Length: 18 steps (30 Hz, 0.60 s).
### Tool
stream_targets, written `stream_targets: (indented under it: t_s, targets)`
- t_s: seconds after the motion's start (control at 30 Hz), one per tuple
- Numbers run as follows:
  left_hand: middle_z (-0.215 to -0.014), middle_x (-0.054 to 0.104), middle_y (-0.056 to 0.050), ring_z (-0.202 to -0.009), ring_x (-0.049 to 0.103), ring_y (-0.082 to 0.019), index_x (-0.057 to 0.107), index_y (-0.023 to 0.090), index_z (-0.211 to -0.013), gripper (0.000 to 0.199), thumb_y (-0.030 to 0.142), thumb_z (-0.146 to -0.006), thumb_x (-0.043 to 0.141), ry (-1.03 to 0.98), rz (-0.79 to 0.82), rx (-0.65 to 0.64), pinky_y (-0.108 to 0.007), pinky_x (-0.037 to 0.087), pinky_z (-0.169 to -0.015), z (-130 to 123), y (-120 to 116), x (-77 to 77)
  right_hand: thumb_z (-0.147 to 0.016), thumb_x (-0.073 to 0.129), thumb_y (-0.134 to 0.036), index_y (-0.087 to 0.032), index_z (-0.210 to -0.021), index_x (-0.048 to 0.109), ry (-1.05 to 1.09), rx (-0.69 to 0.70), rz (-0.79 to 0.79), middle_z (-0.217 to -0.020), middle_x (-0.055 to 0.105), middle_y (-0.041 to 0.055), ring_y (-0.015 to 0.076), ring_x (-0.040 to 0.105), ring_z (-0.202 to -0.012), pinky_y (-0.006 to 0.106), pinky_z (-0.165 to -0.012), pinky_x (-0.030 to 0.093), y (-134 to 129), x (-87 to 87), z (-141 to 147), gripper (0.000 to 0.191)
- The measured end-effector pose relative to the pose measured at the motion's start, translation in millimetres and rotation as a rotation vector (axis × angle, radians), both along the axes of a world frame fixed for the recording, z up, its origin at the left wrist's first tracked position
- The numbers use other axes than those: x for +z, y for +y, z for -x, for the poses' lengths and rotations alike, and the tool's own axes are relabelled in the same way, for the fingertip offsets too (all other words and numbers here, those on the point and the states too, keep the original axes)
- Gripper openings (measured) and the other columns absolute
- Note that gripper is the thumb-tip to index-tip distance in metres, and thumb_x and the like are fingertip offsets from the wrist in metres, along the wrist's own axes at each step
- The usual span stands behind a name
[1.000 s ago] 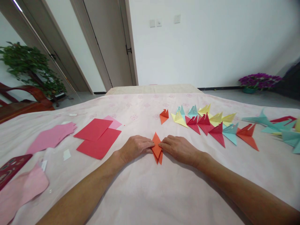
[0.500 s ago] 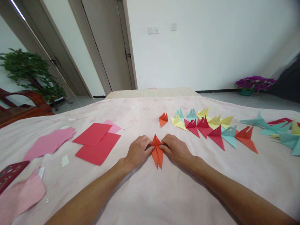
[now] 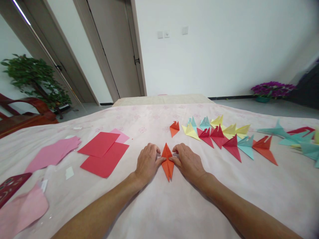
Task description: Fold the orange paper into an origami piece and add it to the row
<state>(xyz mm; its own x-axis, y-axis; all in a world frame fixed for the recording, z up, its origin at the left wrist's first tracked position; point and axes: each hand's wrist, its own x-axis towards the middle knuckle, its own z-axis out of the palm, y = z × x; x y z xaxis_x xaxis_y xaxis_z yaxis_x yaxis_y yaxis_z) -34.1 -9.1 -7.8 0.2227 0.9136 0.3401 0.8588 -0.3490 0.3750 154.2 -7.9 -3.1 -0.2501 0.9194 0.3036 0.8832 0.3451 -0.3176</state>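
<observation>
An orange folded paper [image 3: 167,165], a narrow diamond with a split lower end, lies flat on the cloth in front of me. My left hand [image 3: 149,160] presses its thumb on the paper's left side, with the other fingers curled. From the right, my right hand [image 3: 188,162] holds it the same way, thumb tip on the middle of the fold. Both index fingers are lifted slightly off the paper's edges. Just beyond my hands stands a small orange paper crane [image 3: 174,128].
Several folded cranes [image 3: 230,142] in red, yellow, blue and orange stand to the right, with more blue ones [image 3: 294,136] at the far right. Red paper squares [image 3: 104,162], pink sheets [image 3: 53,152] and a red phone [image 3: 12,187] lie left on the pale pink tablecloth [image 3: 159,212].
The index fingers of both hands have lifted away from the paper's edges, while the thumbs stay on it. The view has shifted slightly.
</observation>
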Motion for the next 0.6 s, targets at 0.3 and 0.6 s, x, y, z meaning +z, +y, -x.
stream_targets:
  t_s: [0.3, 0.6]
  targets:
    - [-0.096, 0.062, -0.002, -0.089, 0.059, -0.018, 0.06, 0.021, -0.094, 0.008, 0.019, -0.087, 0.064, 0.108, -0.07, -0.093, -0.032, 0.049, -0.08, -2.5, -3.3, -0.3, -0.09, 0.063, -0.03, -0.021, -0.087, 0.062, -0.119, 0.079, -0.063, -0.09, 0.064, 0.0028, 0.019, 0.057, -0.087, 0.028, -0.068, 0.04, -0.7, -0.3, 0.4, 0.009]
    - [-0.115, 0.068, -0.009, -0.106, 0.063, -0.023, 0.061, 0.017, -0.116, 0.033, 0.033, -0.088, 0.064, 0.198, -0.147, -0.153, -0.04, 0.051, -0.096, -3.8, -14.8, -8.0, -0.092, 0.06, -0.028, -0.022, -0.087, 0.068, -0.165, 0.152, -0.11, -0.09, 0.064, 0.0042, 0.0186, 0.055, -0.084, 0.029, -0.07, 0.042, -5.2, -0.5, -1.6, 0.011]
